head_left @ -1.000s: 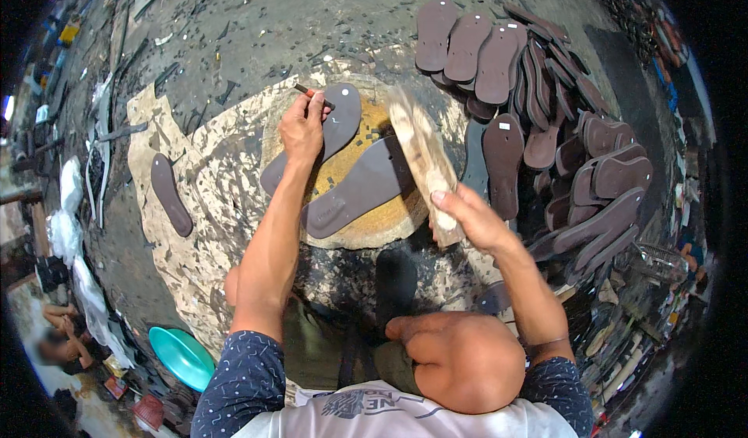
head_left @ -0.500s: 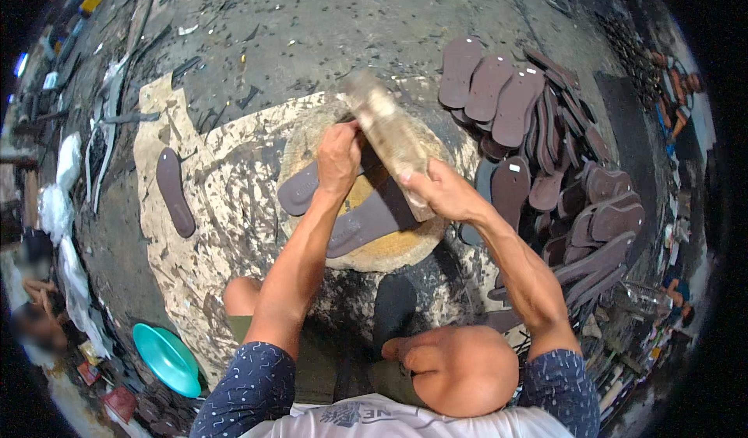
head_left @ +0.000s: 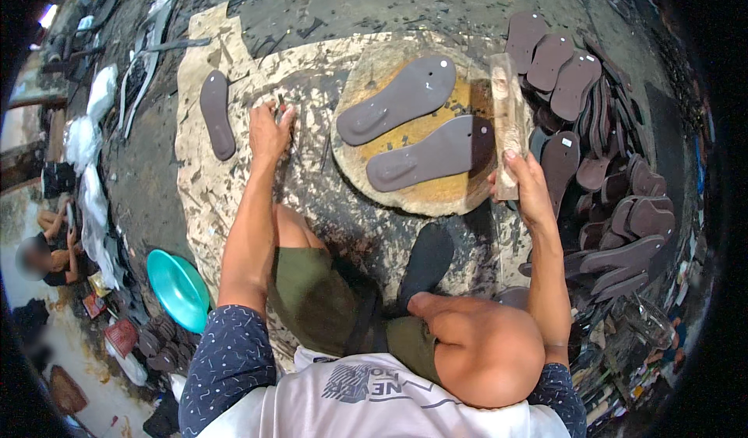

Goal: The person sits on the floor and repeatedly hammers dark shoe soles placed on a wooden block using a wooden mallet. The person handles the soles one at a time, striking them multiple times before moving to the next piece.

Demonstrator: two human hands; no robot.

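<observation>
Two brown sandal soles lie flat on a round wooden block (head_left: 405,201). The upper sole (head_left: 397,101) slants up to the right, and the lower sole (head_left: 421,158) rests just in front, its right end in shadow. My right hand (head_left: 529,189) grips the lower end of a worn wooden bat-like beater (head_left: 505,115), held upright at the block's right edge. Left of the block, my left hand (head_left: 269,133) is closed over the stained sheet, with a small dark tool mostly hidden in its fingers. A single sole (head_left: 217,115) lies farther left, apart from that hand.
Many more soles (head_left: 575,86) are heaped along the right side, close to my right hand. A turquoise basin (head_left: 178,290) stands at the lower left. Pale plastic bags (head_left: 84,144) lie along the left, where another person (head_left: 58,255) sits. My foot (head_left: 428,260) is in front of the block.
My left hand has moved from over the block to its left. My right hand has swung the beater away to the right, uncovering both soles. The whole view has shifted too.
</observation>
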